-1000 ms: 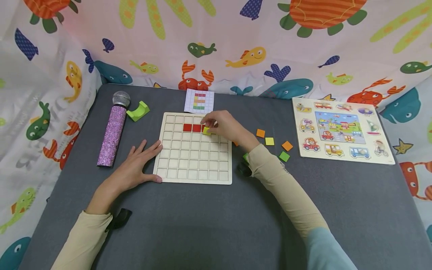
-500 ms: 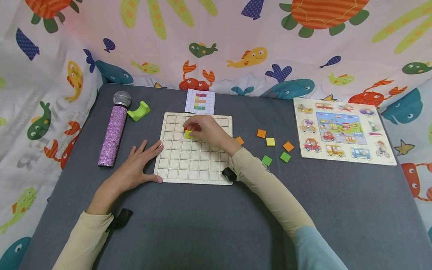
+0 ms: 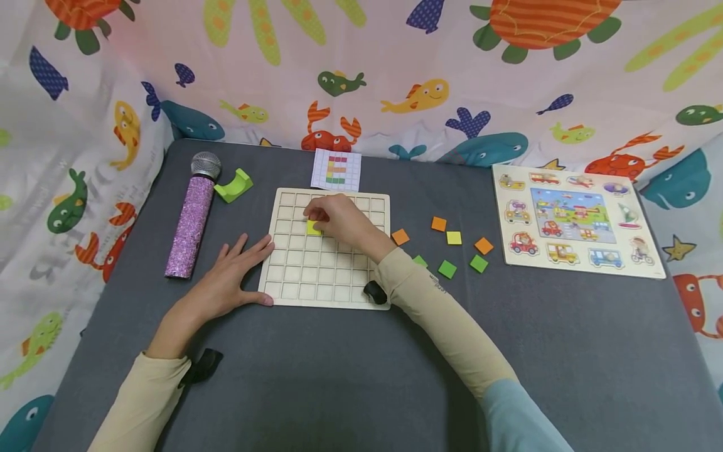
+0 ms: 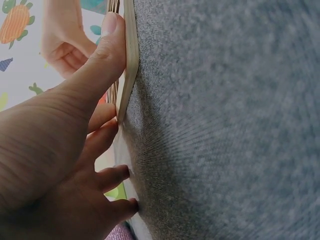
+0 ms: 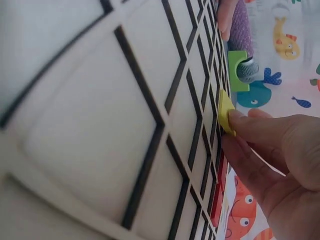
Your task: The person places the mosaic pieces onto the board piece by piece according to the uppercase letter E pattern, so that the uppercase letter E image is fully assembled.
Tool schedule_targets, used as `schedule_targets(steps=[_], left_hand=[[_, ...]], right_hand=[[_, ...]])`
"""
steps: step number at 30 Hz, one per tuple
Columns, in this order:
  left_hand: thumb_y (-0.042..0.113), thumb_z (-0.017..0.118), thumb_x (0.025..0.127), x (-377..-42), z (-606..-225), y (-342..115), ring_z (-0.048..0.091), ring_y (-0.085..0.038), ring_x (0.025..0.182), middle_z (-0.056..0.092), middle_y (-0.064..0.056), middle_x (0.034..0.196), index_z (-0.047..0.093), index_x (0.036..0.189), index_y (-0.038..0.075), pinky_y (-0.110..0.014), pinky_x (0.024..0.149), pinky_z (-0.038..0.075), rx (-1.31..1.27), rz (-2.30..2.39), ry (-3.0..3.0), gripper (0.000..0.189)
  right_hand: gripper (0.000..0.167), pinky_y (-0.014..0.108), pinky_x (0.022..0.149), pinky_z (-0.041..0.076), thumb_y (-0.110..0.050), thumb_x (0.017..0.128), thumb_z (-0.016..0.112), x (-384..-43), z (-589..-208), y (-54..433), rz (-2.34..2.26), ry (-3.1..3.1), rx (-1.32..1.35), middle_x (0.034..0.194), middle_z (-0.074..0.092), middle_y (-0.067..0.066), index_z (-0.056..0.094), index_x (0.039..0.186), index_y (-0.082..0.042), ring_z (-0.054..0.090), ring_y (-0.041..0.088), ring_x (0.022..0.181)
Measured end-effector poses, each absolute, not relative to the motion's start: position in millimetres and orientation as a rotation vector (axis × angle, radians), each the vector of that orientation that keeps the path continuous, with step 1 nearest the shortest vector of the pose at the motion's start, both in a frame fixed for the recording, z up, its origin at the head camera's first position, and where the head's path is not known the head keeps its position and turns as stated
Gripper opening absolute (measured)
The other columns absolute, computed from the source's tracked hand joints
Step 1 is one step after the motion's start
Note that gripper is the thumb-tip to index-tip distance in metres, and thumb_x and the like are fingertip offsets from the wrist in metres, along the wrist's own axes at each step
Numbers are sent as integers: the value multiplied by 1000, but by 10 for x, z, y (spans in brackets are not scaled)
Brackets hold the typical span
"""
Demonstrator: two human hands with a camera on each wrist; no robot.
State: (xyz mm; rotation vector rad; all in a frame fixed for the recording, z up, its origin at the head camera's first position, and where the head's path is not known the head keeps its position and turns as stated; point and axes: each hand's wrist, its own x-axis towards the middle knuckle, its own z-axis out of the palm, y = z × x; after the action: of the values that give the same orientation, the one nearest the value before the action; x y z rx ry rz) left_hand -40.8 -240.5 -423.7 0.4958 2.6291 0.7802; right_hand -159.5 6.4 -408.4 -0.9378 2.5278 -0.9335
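Note:
A pale wooden grid board (image 3: 294,276) lies flat on the dark grey table. My right hand (image 3: 341,220) is over its upper part and pinches a yellow square tile (image 3: 313,228) between thumb and fingers. In the right wrist view the yellow tile (image 5: 225,114) stands tilted against the grid, and red tiles (image 5: 218,197) sit in cells close by. From the head view the hand hides those red ones. With fingers spread, my left hand (image 3: 234,276) rests at the board's left edge; its thumb touches the edge in the left wrist view, where the hand (image 4: 60,145) is seen from the side.
Right of the board lie loose tiles: several orange (image 3: 439,223) and green (image 3: 447,269), one yellow (image 3: 454,238). A gridded pattern card (image 3: 353,169) is behind the board. A glittery microphone (image 3: 191,226) and a green curved block (image 3: 234,186) stand left, a vehicle puzzle board (image 3: 576,251) far right.
My right hand has carried the yellow tile leftward across the board, from beside the red row's right end to its left end, then down slightly. The left hand has stayed put.

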Motion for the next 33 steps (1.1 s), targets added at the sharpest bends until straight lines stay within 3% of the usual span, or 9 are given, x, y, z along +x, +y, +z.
schedule_targets(steps=[16,33], left_hand=[[37,86,71,-405,-4229,-2380,1,-46,147,19,-13,162,30,154,6,-64,114,-2,496,793,2623,104],[34,87,70,-406,-4207,-2388,1,-45,147,19,-13,162,29,154,6,-62,115,-2,495,785,2622,105]], right_hand=[[26,23,87,48,-1,92,66,-1563,-4028,134,-898,2519,-919,106,69,4,69,117,-4,61,13,96],[31,39,88,54,2,88,69,-1636,-3979,1486,-978,2716,-716,109,69,16,67,119,2,64,28,100]])
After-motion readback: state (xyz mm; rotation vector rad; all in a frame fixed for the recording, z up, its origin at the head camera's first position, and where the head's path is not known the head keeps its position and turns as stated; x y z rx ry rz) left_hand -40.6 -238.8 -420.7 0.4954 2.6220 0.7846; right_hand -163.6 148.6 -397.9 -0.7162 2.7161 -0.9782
